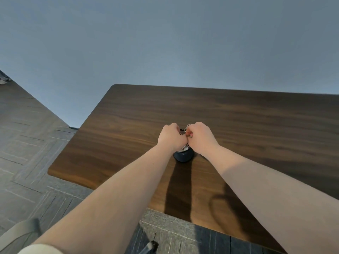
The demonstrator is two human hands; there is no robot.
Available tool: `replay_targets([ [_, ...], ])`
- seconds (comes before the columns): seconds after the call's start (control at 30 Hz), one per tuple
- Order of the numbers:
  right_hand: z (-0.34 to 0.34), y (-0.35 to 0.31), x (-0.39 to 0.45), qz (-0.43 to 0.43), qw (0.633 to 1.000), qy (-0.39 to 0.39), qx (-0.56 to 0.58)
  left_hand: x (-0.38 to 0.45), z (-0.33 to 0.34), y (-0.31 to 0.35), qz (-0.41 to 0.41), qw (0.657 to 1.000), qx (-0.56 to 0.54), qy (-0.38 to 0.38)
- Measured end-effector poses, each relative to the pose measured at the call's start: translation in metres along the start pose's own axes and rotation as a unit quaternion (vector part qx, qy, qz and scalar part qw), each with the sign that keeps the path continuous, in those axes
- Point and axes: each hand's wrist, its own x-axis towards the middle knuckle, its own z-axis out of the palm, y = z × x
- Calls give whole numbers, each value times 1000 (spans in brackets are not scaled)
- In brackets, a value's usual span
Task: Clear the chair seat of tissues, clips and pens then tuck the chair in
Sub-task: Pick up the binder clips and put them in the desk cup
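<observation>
Both my hands are held together over a small dark round holder (184, 156) standing on the brown wooden desk (128, 125). My left hand (169, 137) is closed over the holder's left rim, and what it holds is hidden. My right hand (199, 137) is closed on a binder clip (187, 127) whose metal loops stick up between my hands. Something white and metallic shows inside the holder under my hands. At the bottom left corner a beige curved edge of the chair (16, 233) is visible; its seat is out of view.
The desk stands against a plain grey-blue wall (165, 43). Grey wood-pattern floor (27, 153) lies to the left and below the desk's front edge. A dark chair-base part (151, 247) shows at the bottom centre.
</observation>
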Motion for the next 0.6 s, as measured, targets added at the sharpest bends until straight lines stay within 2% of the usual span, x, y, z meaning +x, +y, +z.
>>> replay_targets([
  [0.27, 0, 2, -1, -8, 999, -35, 29, 6, 6, 7, -94, 988, -123, 10],
  [0.47, 7, 4, -3, -25, 999, -39, 26, 0, 4, -3, -83, 986, -146, 18],
  [0.6, 4, 3, -3, -15, 999, -28, 5, -6, 1, -11, -51, 993, -105, 9],
])
